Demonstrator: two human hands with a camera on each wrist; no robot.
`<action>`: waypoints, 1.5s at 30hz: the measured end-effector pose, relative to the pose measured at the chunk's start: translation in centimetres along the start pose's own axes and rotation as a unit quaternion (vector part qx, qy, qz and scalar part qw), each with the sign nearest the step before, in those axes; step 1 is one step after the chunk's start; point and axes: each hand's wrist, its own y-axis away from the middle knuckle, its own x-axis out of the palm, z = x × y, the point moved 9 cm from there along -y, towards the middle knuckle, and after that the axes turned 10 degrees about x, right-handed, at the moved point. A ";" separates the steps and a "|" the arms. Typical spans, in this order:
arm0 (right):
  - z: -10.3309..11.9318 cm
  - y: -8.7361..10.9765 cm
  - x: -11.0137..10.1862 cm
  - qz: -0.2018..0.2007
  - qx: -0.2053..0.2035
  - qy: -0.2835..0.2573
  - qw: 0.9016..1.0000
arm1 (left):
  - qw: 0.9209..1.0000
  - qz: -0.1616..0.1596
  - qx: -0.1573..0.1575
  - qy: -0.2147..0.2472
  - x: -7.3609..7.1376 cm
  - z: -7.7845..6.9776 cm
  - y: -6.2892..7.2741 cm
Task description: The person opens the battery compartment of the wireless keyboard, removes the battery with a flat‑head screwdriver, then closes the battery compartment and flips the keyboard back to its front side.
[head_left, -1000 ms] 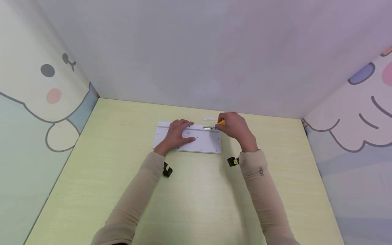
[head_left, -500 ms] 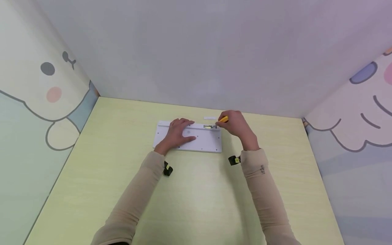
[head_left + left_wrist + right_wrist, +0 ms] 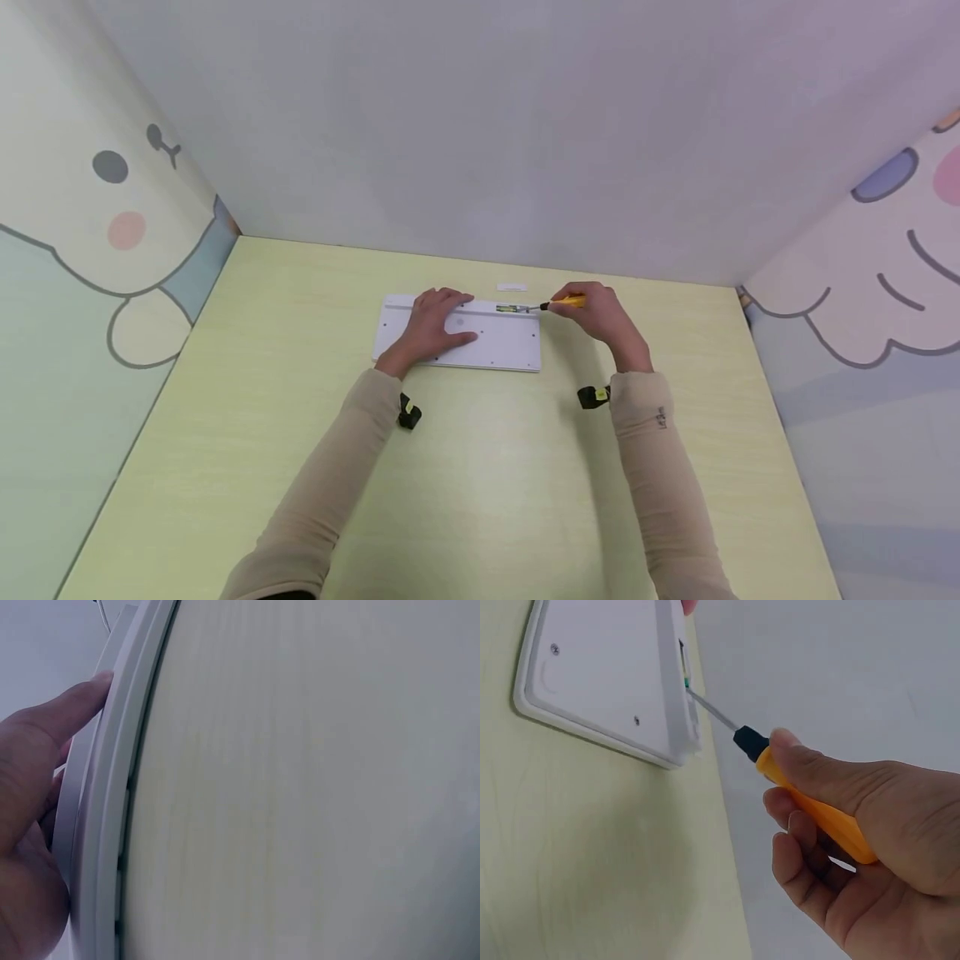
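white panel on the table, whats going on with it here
A person is working on the white panel, which lies on the table. Their left hand rests on it, while the right hand grips a yellow screwdriver with its tip at the open slot near the panel's far right corner. Something greenish shows in the slot; whether the tip touches it is hard to tell. A small white strip lies just beyond the panel.

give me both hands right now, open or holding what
Left hand: open, resting on the white panel.
Right hand: closed, holding the yellow screwdriver.
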 end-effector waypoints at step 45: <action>-0.5 1.1 -0.8 -0.065 -0.066 -0.049 0.995 | 1.000 -0.009 0.005 0.008 -0.2 -0.6 0.1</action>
